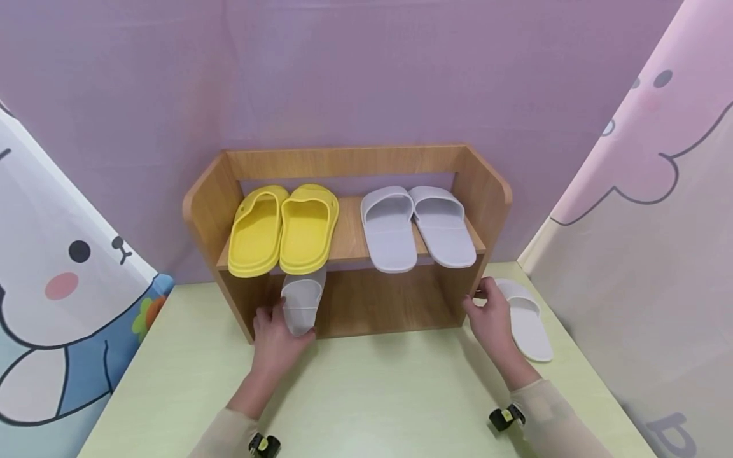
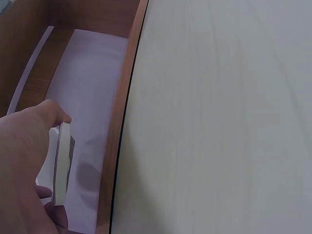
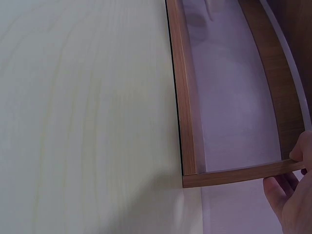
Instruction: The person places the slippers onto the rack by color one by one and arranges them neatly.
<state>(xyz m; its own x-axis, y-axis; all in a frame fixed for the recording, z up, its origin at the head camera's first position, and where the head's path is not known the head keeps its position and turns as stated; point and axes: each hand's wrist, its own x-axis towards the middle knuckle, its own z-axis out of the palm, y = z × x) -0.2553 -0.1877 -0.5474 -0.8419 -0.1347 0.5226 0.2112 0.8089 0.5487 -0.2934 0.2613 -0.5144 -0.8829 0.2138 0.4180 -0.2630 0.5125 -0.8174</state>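
Note:
My left hand (image 1: 277,340) pinches a pale grey slipper (image 1: 301,305) by its sides, inside the lower level of a wooden shoe rack (image 1: 346,164) at the left. In the left wrist view the slipper (image 2: 62,165) is seen edge-on between thumb and fingers, toe end hidden in the head view by the shelf above. At the rack's right end my right hand (image 1: 494,317) grips the front edge of the side panel (image 3: 239,175), thumb on one side and fingers on the other. Just beyond that hand, a matching slipper (image 1: 529,327) lies on the table, partly covered by it.
On the upper shelf sit a pair of yellow clogs (image 1: 282,232) at left and a pair of lilac-grey slippers (image 1: 391,235) at right, their front ends jutting over its edge. A purple cloth backdrop (image 1: 366,76) hangs behind the rack. The rack stands on a pale table (image 1: 389,394).

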